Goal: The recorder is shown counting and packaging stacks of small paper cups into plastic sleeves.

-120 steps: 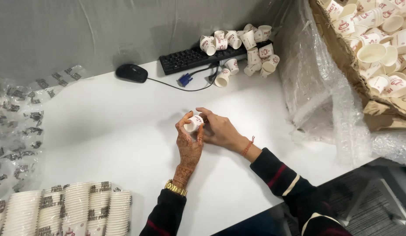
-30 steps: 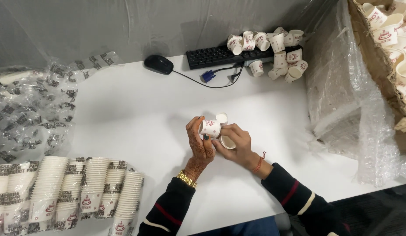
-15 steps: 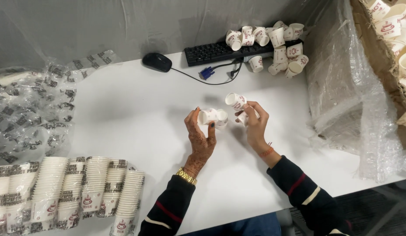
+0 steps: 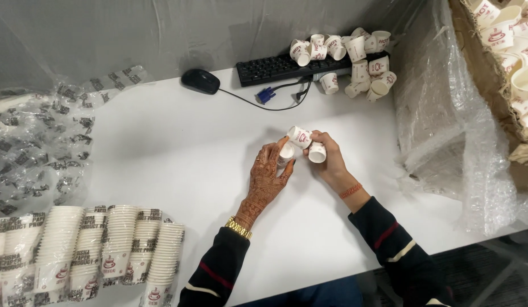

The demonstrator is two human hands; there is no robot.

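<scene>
Two hands hold small white paper cups together above the middle of a white table.

The left hand [image 4: 269, 173] — patterned with henna, a gold watch at the wrist — curls its fingers around one small white paper cup with red print [image 4: 286, 152], while the right hand [image 4: 328, 159] grips two more: a cup lying sideways [image 4: 300, 136] at the fingertips and a second cup [image 4: 317, 152] just below it, all three touching or nearly so. On the white table [image 4: 161, 148], a black computer mouse [image 4: 200, 81] and black keyboard [image 4: 287, 67] sit at the far edge, beside a loose pile of similar cups [image 4: 355, 57]. Wrapped stacks of paper cups [image 4: 87, 250] lie at the near left — crumpled clear plastic wrappers [image 4: 31, 142] behind them.
</scene>
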